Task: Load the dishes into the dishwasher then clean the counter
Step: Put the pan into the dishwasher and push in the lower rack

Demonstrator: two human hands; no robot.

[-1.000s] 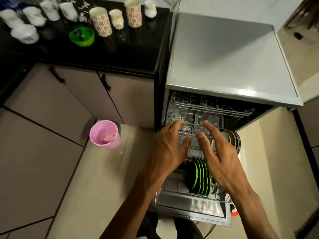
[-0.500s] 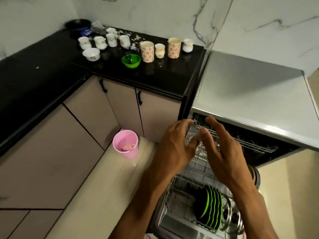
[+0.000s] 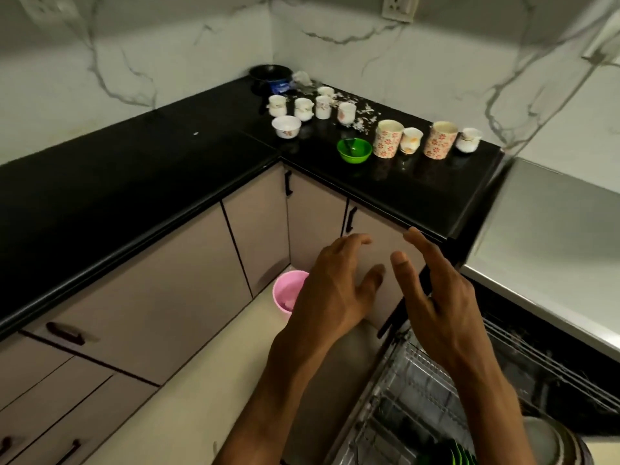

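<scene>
My left hand (image 3: 335,290) and my right hand (image 3: 439,307) hover side by side in front of the cabinets, fingers spread, holding nothing. Below the right hand the dishwasher's lower rack (image 3: 402,397) is pulled out, with green-rimmed plates (image 3: 459,454) at the bottom edge. On the black counter (image 3: 134,196) stand several white cups (image 3: 303,108), a white bowl (image 3: 286,126), a green bowl (image 3: 354,150) and two tall flowered tumblers (image 3: 388,138). White crumbs (image 3: 360,117) lie scattered among the cups.
A pink bucket (image 3: 288,295) stands on the floor by the cabinet corner, partly behind my left hand. The dishwasher's steel top (image 3: 553,236) sits at the right. A black pot (image 3: 270,75) is in the counter's far corner. A wall socket (image 3: 398,6) is above.
My view has swung up and left from the dishwasher to the counter. Both hands rose away from the rack and now hover before the cabinet, still holding nothing.
</scene>
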